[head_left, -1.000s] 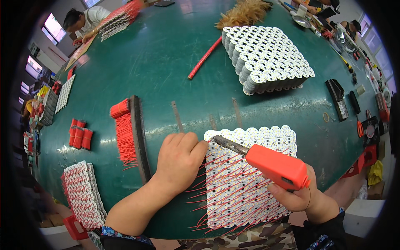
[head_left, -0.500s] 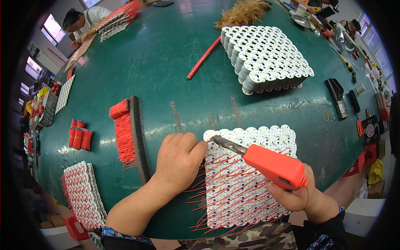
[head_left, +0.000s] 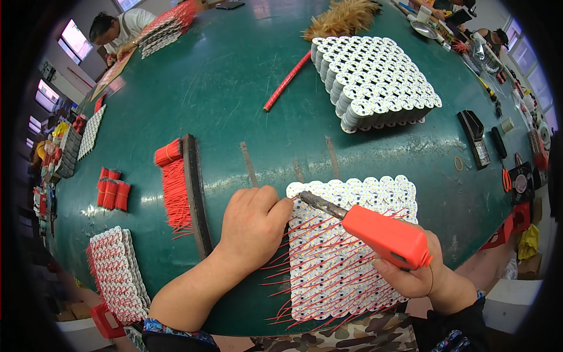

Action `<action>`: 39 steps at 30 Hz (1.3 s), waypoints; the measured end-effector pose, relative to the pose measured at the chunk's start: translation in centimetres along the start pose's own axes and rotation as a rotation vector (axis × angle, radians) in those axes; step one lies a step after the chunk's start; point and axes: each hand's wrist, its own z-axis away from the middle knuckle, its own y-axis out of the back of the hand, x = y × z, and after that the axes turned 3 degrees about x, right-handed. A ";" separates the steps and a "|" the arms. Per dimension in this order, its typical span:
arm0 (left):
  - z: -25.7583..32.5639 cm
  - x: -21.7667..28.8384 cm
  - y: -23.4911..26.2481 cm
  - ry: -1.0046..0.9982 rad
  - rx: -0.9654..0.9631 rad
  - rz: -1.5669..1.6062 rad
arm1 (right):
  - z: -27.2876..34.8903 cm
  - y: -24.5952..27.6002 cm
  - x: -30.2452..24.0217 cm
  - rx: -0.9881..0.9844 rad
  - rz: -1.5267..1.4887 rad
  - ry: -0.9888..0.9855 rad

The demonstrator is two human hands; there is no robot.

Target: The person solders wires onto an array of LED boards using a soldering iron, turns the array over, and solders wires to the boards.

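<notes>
On the green table's [head_left: 234,88] near edge, your left hand [head_left: 253,226] pinches a red wire against the white board panel [head_left: 346,246]; your right hand [head_left: 413,276] grips the soldering iron [head_left: 375,229]. Keep its tip steady on the joint.

Counts on my green bench

I see one orange soldering iron [head_left: 375,232] in my right hand [head_left: 419,273] and one panel of round white LED boards [head_left: 346,252] under my left hand [head_left: 252,226]. Two more stacks of such boards sit here: one far [head_left: 375,82], one at my near left [head_left: 114,276]. There is one loose red wire bundle [head_left: 173,185], one black bar [head_left: 196,202], one feather duster [head_left: 340,20] and one red stick [head_left: 286,82].
</notes>
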 end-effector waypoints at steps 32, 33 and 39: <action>0.1 -0.2 -0.1 -0.013 0.016 -0.007 | 0.0 0.2 -0.2 -0.026 -0.067 -0.038; 0.1 -0.2 -0.1 -0.012 0.018 -0.008 | 0.1 0.3 -0.2 0.000 -0.040 -0.003; 0.1 -0.2 0.0 -0.012 0.017 -0.010 | 0.8 0.1 0.0 0.054 -0.065 -0.019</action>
